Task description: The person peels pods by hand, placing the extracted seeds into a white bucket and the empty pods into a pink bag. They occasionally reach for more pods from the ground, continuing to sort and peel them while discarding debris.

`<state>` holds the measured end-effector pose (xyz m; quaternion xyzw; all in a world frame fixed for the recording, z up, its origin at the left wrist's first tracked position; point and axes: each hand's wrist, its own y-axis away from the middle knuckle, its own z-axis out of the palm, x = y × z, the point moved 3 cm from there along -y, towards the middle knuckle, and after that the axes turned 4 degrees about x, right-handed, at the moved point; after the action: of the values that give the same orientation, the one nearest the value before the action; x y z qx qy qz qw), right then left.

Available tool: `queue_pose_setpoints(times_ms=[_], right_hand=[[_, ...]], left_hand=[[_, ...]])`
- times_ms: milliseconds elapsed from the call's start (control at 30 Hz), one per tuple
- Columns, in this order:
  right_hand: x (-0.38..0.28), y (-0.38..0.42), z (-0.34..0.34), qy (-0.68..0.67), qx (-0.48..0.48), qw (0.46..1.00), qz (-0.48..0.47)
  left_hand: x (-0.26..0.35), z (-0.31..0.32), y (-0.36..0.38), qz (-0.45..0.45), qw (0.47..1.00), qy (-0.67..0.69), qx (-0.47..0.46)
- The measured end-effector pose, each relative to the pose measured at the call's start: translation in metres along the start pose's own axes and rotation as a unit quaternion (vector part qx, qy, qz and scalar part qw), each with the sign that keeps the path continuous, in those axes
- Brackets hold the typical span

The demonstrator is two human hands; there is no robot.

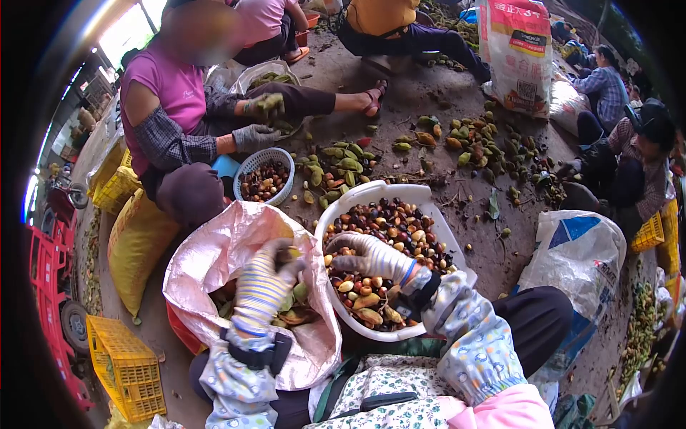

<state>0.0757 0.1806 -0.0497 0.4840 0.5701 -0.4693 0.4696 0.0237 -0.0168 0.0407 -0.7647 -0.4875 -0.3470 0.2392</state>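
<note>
My left hand (266,282), in a striped knit glove with dark fingertips, is over the mouth of a pinkish-white woven sack (204,247). Its fingers are curled round a small yellow-green husk piece (294,252), mostly hidden. Inside the sack lie green and brown husks (296,314). My right hand (375,256), gloved alike, is over the left part of a white plastic basin (446,222). Its fingers point left, thumb and forefinger apart, with nothing visible between them. Dark brown, reddish and cream nuts (386,222) fill the basin, with a few brown pods (368,315) near its front.
A co-worker in a pink shirt (171,89) sits at the left beside a round basket (289,168) of nuts. Green pods (479,143) lie scattered across the floor ahead. A white sack (572,247) lies right; a yellow crate (128,372) stands left. Other people sit farther off.
</note>
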Motion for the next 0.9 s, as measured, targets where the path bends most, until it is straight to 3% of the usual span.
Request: queue_pose_setpoints(times_ms=[33,67,133,200,267,367,467,500,600,667,733,767,800,833,867,900], right_hand=[[-0.001,0.003,-0.004,-0.154,-0.044,0.980,0.116],[0.006,-0.001,-0.014,-0.116,-0.023,0.991,0.062],[0.034,-0.010,-0.041,-0.136,0.069,0.985,0.084],[0.077,-0.012,-0.078,0.041,0.202,0.968,0.140],[0.094,-0.001,-0.110,0.297,0.244,0.908,0.165],[0.132,0.014,-0.132,0.410,0.162,0.868,0.229],[0.147,0.019,-0.127,0.439,0.078,0.845,0.296],[0.143,0.020,-0.121,0.517,0.123,0.806,0.260],[0.132,0.017,-0.126,0.433,0.139,0.830,0.323],[0.100,0.001,-0.116,0.333,0.155,0.908,0.199],[0.046,-0.020,-0.082,0.107,0.122,0.985,0.061],[0.007,-0.019,-0.057,-0.037,0.090,0.995,0.001],[-0.043,-0.017,-0.033,-0.175,-0.011,0.984,0.033],[-0.064,-0.018,-0.012,-0.172,-0.068,0.982,-0.026],[-0.073,-0.015,0.002,-0.233,-0.094,0.968,-0.016],[-0.070,-0.018,0.005,-0.160,-0.053,0.985,-0.043]], left_hand=[[-0.006,-0.015,-0.001,0.003,0.995,-0.097,-0.020],[-0.015,-0.028,-0.002,0.005,0.980,-0.192,-0.041],[-0.036,-0.046,0.001,-0.026,0.970,-0.224,-0.094],[-0.019,-0.050,0.001,-0.059,0.969,-0.226,-0.078],[-0.020,-0.049,0.000,-0.062,0.974,-0.211,-0.046],[-0.015,-0.035,-0.002,-0.036,0.975,-0.198,-0.091],[-0.008,-0.022,-0.003,-0.003,0.968,-0.215,-0.129],[-0.007,-0.017,-0.004,-0.002,0.969,-0.208,-0.135],[-0.004,-0.006,-0.002,0.055,0.966,-0.219,-0.130],[0.000,-0.001,0.000,0.077,0.958,-0.229,-0.153],[0.005,0.003,0.002,0.062,0.948,-0.232,-0.210],[0.003,0.007,0.005,0.060,0.944,-0.220,-0.239],[0.006,0.009,0.009,0.054,0.927,-0.238,-0.285],[0.008,0.014,0.014,0.049,0.912,-0.231,-0.335],[0.010,0.019,0.018,0.044,0.895,-0.224,-0.382],[0.009,0.025,0.024,0.066,0.885,-0.225,-0.403]])
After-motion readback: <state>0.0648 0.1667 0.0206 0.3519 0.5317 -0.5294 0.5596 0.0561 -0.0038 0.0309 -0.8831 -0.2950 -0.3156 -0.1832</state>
